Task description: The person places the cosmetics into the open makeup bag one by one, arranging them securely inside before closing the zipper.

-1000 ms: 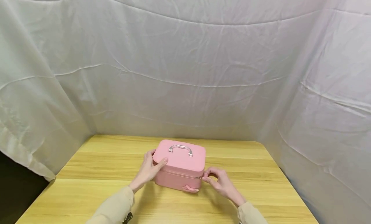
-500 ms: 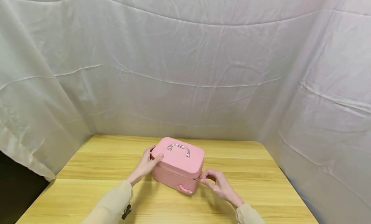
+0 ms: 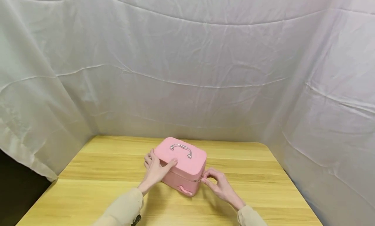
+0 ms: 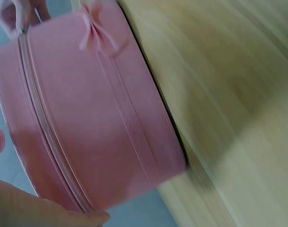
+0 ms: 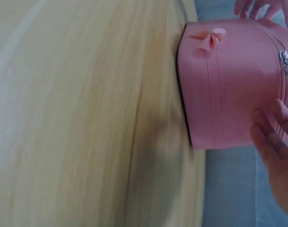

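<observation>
A pink box-shaped cosmetic case (image 3: 191, 162) stands closed on the table, turned at a slant. It has a silver top handle (image 3: 181, 146), a zipper running round under the lid (image 4: 49, 132), and a small pink bow (image 4: 99, 35) low on its front. My left hand (image 3: 157, 170) grips the case's left end, thumb across the lid's front edge and fingers spread along the side. At the near right corner my right hand (image 3: 220, 185) pinches the zipper pull (image 3: 197, 180) between thumb and forefinger. Metal zipper sliders (image 5: 284, 56) show close by in the right wrist view.
A wood-grain table (image 3: 102, 174) lies beneath the case. Pale grey cloth (image 3: 187, 73) hangs behind it and along both sides. A dark gap (image 3: 17, 190) shows beyond the table's left edge.
The case has turned clockwise as seen from above, its near right corner shifting left. My left hand has slid right, its thumb further over the lid. My right hand keeps its pinch.
</observation>
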{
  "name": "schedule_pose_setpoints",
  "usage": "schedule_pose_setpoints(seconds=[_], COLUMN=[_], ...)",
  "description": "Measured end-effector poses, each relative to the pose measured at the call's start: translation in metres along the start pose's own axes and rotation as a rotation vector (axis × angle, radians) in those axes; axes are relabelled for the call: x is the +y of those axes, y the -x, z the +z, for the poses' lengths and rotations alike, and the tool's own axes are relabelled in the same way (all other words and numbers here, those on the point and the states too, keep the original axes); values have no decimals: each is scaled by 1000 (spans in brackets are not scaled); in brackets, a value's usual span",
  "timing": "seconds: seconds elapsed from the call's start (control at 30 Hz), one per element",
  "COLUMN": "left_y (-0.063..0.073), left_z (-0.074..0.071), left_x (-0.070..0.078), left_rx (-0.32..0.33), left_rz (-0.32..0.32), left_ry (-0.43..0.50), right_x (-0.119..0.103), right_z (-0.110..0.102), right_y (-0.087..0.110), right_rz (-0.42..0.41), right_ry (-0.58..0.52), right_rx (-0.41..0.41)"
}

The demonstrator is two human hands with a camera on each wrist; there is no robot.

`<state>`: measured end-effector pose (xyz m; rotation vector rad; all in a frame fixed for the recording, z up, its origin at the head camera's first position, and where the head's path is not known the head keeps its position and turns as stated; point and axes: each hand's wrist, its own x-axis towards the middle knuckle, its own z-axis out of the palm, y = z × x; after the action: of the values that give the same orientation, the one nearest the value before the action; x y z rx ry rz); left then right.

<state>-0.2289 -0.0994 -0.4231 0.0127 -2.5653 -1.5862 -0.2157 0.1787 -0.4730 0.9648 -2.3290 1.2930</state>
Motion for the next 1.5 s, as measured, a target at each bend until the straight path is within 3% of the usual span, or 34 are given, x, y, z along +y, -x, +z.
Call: schedule_pose_setpoints(seconds=[0.27, 0.53, 0.73, 1.0, 1.33, 1.5], left_y=[1, -2, -6, -16, -28, -30], left_z=[10, 11, 12, 14, 1, -1], left_x=[2, 4, 3, 2, -1, 1], left_rx=[10, -12, -18, -32, -199, -239], left_rz=[-40, -31, 16, 69, 19, -29], left_ry=[-19, 26, 97, 99, 70, 55], right_x=[-4, -7, -8, -13, -19, -19], right_z=[0, 0, 1, 7, 15, 14], right_y=[0, -1, -1, -4, -7, -8], right_rz=[37, 59, 17, -85, -160, -199], right_ry=[-7, 0, 17, 68, 94, 100], right_rx=[5, -3, -27, -3, -14, -17])
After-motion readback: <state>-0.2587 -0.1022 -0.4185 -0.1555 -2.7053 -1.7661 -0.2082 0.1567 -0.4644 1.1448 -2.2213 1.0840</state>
